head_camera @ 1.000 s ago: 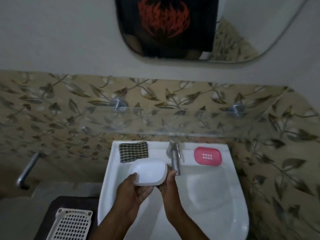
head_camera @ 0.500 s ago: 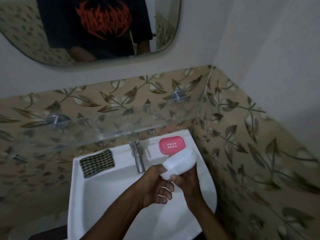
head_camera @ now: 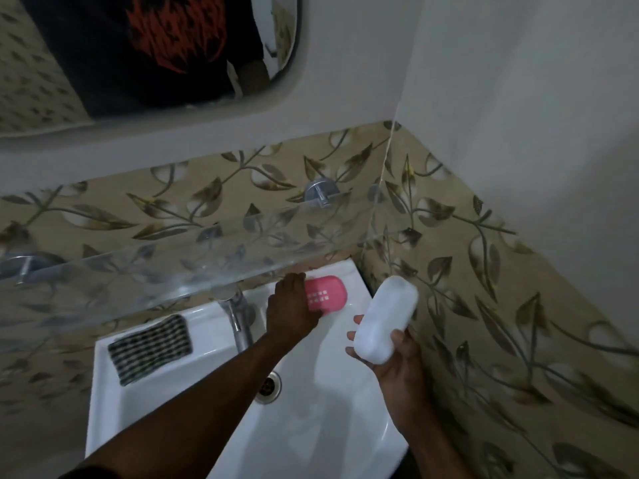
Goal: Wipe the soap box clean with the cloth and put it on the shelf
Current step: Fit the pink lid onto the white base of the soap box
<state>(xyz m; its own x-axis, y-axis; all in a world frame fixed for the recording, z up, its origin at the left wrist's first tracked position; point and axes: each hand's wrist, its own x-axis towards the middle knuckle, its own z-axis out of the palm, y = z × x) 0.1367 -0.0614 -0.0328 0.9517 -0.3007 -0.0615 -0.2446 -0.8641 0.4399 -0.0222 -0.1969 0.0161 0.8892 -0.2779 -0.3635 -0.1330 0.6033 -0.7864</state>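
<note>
My right hand [head_camera: 397,368] holds the white soap box shell [head_camera: 385,319] tilted above the sink's right rim, close to the leaf-patterned wall. The pink soap box insert [head_camera: 330,292] lies on the sink's back right ledge. My left hand [head_camera: 290,312] reaches across the basin and grips the insert's left end, thumb behind it and fingers in front. The black-and-white checked cloth [head_camera: 150,347] lies flat on the back left ledge, untouched. The clear glass shelf [head_camera: 173,267] runs along the wall just above the ledge, with nothing on it.
A chrome tap [head_camera: 238,316] stands between the cloth and the pink insert. The white sink [head_camera: 311,426] has a metal drain [head_camera: 268,383] in its basin. A mirror [head_camera: 138,46] hangs above the shelf. The side wall is close on the right.
My left hand let go of the white shell and reached back to the pink insert. My right hand carried the shell to the right. The camera turned right.
</note>
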